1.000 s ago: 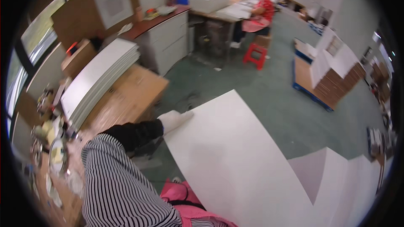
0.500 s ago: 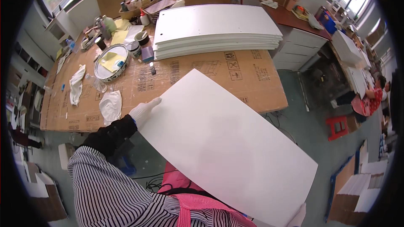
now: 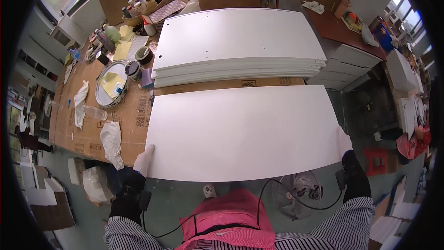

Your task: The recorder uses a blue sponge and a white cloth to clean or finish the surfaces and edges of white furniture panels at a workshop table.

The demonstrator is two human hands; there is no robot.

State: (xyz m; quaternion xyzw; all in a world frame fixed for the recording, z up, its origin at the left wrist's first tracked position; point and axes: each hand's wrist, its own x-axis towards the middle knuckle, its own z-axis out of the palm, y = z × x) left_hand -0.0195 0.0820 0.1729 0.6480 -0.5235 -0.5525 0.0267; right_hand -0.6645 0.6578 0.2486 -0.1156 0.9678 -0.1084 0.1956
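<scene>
A blank white panel (image 3: 243, 134) stretches between my two gloved hands, its long side across my front. My left hand (image 3: 145, 159) grips its left end near the near corner, fingers mostly beneath or behind the edge. At the opposite end my right hand (image 3: 343, 141) is closed on the right edge. The panel's far part overlaps the cardboard-covered table (image 3: 88, 143); whether it touches the surface I cannot tell. Just beyond it lies a stack of white panels (image 3: 240, 37), the top one having small drilled holes.
Left on the table are a round tin (image 3: 111, 83), a plastic bottle (image 3: 95, 112), a white cloth (image 3: 111, 143) and several paint bottles (image 3: 148, 2). A fan (image 3: 298, 194) stands on the floor by my right arm. A person in red (image 3: 414, 143) is at far right.
The panel has swung from a slant to lie squarely before me, over the table's near edge. My right hand has risen from the lower edge of view; my left has moved slightly down and leftward.
</scene>
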